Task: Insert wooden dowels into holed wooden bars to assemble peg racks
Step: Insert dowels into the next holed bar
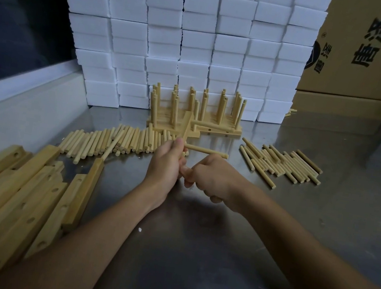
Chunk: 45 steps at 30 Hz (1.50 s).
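My left hand (166, 163) grips a holed wooden bar (187, 125) that points away from me above the steel table. Two dowels stick out of the bar to the right, a near one (205, 150) and a far one (202, 123). My right hand (209, 177) is closed in a fist right against the left hand, at the bar's near end. It seems to hold a dowel, which the fingers almost fully hide. Finished peg racks (196, 111) stand stacked behind the bar with their dowels upright.
Loose dowels lie in a long row on the left (117, 140) and a pile on the right (281, 164). Bare holed bars (20, 197) are heaped at the near left. White foam blocks (186, 42) form a wall behind, with cardboard boxes (367, 46) at the far right.
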Each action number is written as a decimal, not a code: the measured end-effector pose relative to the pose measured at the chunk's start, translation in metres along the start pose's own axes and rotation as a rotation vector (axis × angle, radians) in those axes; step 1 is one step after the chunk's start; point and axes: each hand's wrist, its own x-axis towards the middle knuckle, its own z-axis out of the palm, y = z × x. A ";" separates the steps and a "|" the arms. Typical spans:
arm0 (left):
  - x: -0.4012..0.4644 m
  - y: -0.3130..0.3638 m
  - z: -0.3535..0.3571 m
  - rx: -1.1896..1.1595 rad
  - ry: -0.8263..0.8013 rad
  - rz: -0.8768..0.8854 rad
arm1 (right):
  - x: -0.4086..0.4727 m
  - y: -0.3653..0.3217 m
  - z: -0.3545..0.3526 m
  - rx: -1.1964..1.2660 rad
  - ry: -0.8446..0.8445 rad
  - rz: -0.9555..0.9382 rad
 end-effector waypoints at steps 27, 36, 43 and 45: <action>0.002 0.002 0.003 -0.013 0.116 -0.012 | 0.003 0.007 0.018 -0.609 0.339 -0.395; 0.002 0.008 0.001 -0.160 0.103 -0.095 | 0.008 0.009 0.010 -0.707 0.402 -0.476; 0.005 0.014 -0.006 -0.330 0.066 -0.215 | 0.019 0.021 -0.027 -0.488 0.295 -0.337; 0.006 0.013 -0.006 -0.356 0.053 -0.212 | 0.021 0.028 -0.034 -0.366 0.336 -0.300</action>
